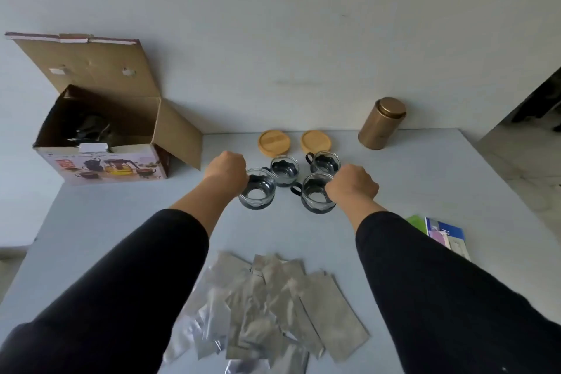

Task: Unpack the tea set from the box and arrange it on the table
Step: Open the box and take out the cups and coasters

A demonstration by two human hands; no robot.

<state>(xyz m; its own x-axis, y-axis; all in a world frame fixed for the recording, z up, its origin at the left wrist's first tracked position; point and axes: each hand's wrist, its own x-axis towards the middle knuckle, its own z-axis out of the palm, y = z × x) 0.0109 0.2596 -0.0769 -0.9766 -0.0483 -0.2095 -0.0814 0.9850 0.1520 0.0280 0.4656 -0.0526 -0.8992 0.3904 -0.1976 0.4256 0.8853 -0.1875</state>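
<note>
Several glass cups with black holders stand in a cluster at the table's middle. My left hand (227,168) is closed around the near left cup (258,190) at its left side. My right hand (353,182) is closed around the near right cup (314,194) at its right side. Behind them stand two more cups (284,170) (324,162), untouched. The open cardboard box (103,161) sits at the far left with a dark teapot (91,129) still inside. Two round bamboo coasters (274,142) (315,141) lie behind the cups.
A bronze tea canister (381,124) stands at the far right by the wall. A pile of silver foil sachets (267,304) lies near the front edge. Coloured booklets (443,232) lie at the right, partly under my right sleeve. The wall runs along the table's back.
</note>
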